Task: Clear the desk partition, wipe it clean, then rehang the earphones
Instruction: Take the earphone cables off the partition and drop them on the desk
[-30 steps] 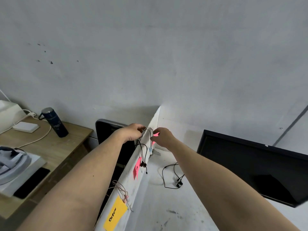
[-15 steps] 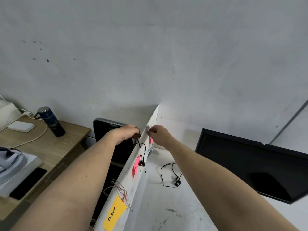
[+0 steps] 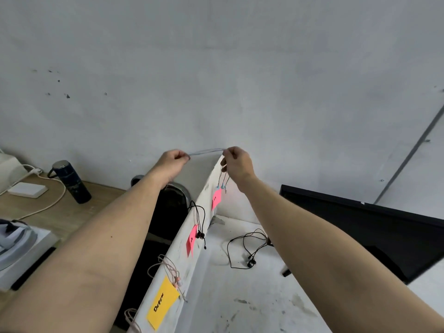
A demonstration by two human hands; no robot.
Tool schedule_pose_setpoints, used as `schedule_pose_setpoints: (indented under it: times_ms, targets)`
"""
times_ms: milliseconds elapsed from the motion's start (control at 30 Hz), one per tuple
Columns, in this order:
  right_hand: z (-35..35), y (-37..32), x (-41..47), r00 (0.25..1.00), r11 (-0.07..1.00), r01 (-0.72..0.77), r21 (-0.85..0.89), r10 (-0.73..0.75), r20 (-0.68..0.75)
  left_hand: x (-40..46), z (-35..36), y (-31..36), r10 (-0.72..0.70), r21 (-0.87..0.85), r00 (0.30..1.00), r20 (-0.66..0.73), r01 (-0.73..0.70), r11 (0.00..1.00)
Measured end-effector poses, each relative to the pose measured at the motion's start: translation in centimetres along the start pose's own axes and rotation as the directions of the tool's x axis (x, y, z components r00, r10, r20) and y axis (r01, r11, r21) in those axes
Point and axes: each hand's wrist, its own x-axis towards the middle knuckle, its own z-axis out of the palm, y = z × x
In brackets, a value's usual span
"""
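We hold a pair of light blue earphones (image 3: 206, 150) stretched between our two hands above the far end of the white desk partition (image 3: 192, 236). Our left hand (image 3: 173, 161) pinches one end of the cable with curled fingers, out to the left of the partition's top edge. Our right hand (image 3: 236, 162) pinches the other part of the cable just over the top edge, and the two blue earbuds dangle below it, hanging against the partition's right face just above a pink sticky note (image 3: 216, 199).

Nearer to us along the partition, black earphones (image 3: 199, 222) hang draped over the top edge, their buds resting beside a second pink note (image 3: 191, 241). Nearer still, pink earphones (image 3: 171, 272) hang over the edge, touching the top of a yellow sticky note (image 3: 162, 304) with dark handwriting that we cannot read clearly.

On the white table (image 3: 240, 304) to the right of the partition, another pair of black earphones (image 3: 247, 251) lies loose in a loop, partly hidden by our right forearm. A black monitor (image 3: 372, 231) stands further right. The table surface shows dark smudges.

Left of the partition, a second dark monitor (image 3: 168, 207) stands close against it. Beyond it, a wooden table (image 3: 72, 207) carries a dark blue flask (image 3: 70, 181), a small white box (image 3: 26, 189) and a white cable (image 3: 48, 205).
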Motion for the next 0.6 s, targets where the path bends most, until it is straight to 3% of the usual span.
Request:
schedule_pose_setpoints:
  times_ms: [100, 200, 433, 600]
  targets:
    - [-1.7, -1.5, 0.3, 0.991, 0.992, 0.001, 0.125, 0.016, -0.132, 0.2, -1.1, 2.3, 0.083, 0.009, 0.994, -0.073, -0.083, 0.997]
    - [-3.5, -2.6, 0.1, 0.983, 0.986, 0.021, 0.163, 0.01, -0.184, 0.2, -1.2, 5.1, 0.128, -0.034, 0.99, -0.057, -0.13, 0.991]
    - [-6.9, -2.8, -1.4, 0.985, 0.997, 0.009, 0.08, 0.005, -0.174, -1.4, 3.4, 11.9, 0.24, -0.185, 0.97, -0.032, -0.242, 0.953]
    - [-8.6, -0.9, -2.6, 0.988, 0.998, -0.052, 0.037, 0.057, -0.141, -2.9, 7.6, 13.0, 0.236, -0.234, 0.971, 0.05, -0.218, 0.947]
